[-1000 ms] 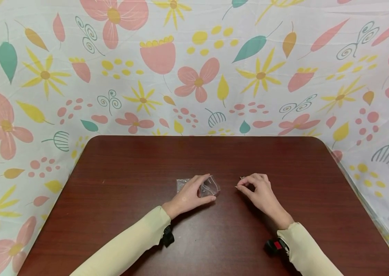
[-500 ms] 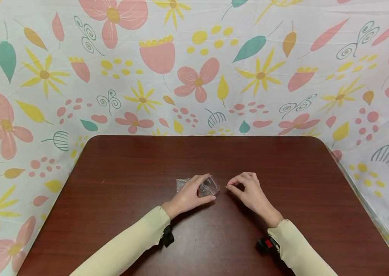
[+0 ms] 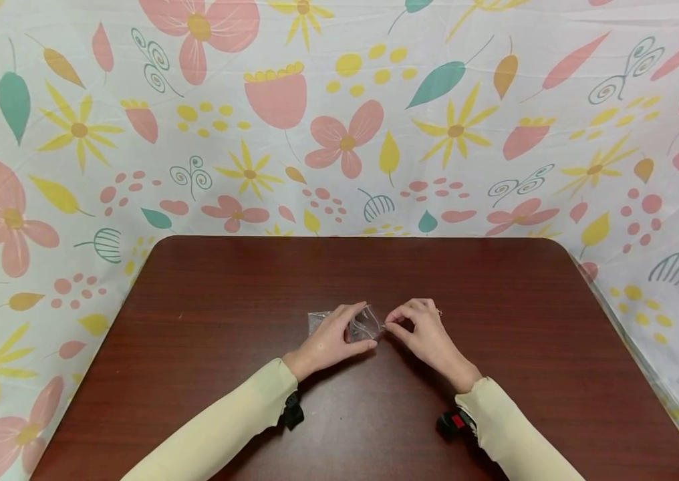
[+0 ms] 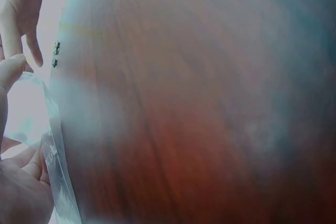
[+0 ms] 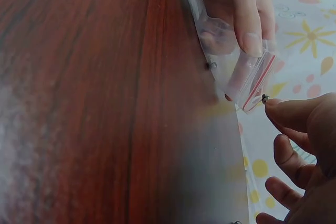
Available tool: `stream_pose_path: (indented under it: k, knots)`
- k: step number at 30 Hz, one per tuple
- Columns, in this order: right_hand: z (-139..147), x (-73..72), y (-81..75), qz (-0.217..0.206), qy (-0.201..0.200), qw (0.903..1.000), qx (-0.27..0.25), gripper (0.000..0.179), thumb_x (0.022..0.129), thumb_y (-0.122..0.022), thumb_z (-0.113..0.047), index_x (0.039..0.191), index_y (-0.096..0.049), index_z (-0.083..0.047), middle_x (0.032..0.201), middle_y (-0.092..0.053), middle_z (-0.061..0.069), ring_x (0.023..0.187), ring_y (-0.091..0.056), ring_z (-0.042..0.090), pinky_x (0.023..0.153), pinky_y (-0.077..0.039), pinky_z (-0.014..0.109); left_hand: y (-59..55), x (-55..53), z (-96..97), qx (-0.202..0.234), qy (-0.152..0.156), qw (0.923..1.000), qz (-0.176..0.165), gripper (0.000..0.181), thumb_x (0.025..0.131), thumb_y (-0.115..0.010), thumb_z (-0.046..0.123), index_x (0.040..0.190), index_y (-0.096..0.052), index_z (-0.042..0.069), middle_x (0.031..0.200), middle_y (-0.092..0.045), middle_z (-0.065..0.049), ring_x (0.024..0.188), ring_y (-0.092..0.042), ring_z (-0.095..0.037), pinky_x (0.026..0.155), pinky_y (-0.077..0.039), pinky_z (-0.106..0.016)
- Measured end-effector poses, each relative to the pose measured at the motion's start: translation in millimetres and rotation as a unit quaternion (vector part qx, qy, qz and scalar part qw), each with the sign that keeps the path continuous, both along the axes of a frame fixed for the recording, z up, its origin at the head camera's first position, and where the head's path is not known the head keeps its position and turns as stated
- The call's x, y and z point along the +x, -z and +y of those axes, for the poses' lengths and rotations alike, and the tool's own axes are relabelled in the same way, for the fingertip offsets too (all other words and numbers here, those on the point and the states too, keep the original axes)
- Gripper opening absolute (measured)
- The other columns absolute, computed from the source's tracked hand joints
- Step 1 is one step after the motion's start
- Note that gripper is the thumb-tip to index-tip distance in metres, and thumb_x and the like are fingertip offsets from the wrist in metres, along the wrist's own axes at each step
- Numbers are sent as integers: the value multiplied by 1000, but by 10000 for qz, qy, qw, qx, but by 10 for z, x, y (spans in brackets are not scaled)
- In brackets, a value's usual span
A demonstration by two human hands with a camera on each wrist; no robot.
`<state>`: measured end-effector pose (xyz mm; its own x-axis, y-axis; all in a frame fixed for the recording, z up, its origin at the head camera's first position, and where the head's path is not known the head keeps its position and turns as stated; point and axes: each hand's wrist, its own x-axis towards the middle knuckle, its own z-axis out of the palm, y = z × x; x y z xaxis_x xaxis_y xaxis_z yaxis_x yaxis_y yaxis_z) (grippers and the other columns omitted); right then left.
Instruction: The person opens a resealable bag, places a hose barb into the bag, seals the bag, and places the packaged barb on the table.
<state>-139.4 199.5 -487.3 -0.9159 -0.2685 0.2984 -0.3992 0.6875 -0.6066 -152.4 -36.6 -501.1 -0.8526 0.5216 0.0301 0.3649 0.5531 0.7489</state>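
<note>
In the head view my left hand point(image 3: 330, 339) holds a clear zip-lock bag point(image 3: 366, 325) low over the table, thumb and fingers on either side of it. The right wrist view shows the bag's red zip line point(image 5: 261, 81) near its gaping mouth and a small dark piece point(image 5: 212, 65) that appears to lie inside. My right hand point(image 3: 425, 333) pinches a small dark metal piece point(image 5: 265, 98) between thumb and index finger, right at the bag's mouth; its exact kind is too small to tell. The other right fingers are loosely bent.
Small metal pieces point(image 4: 56, 49) lie on the table beyond my right hand; one point(image 3: 440, 312) peeks out behind its knuckles. The dark red-brown wooden table point(image 3: 225, 280) ends at a flower-printed cloth point(image 3: 339, 100) behind it.
My right hand has moved left from the loose pieces to the bag's mouth, carrying the small metal piece. My left hand and the bag have stayed in place.
</note>
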Motion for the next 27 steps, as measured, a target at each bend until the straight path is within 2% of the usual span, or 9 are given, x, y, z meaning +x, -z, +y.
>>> stream_pose_path:
  k: [8,18,27]
  knots:
    - [-45,-50,36,201,-118,9997,85,10,87,-85,-10,88,-77,-17,89,-65,0,105,-52,34,91,-40,51,14,-9,-19,83,40,9999,-47,79,95,-76,45,159,-43,13,132,-57,-7,77,-55,-7,70,-50,-25]
    - [-53,-52,34,-195,-122,9996,183,5,91,-82,-12,90,-78,-14,92,-65,0,109,-51,35,90,-43,51,16,-10,-24,68,39,10000,2,78,95,-77,44,159,-43,15,134,-57,-7,80,-55,-8,71,-50,-24]
    - [-24,-28,29,-45,-67,10000,43,11,87,-85,-9,90,-77,-17,88,-64,-2,107,-52,35,92,-39,50,30,-14,-30,96,41,9999,-77,79,96,-76,45,160,-41,16,138,-56,-8,80,-55,-7,71,-50,-24]
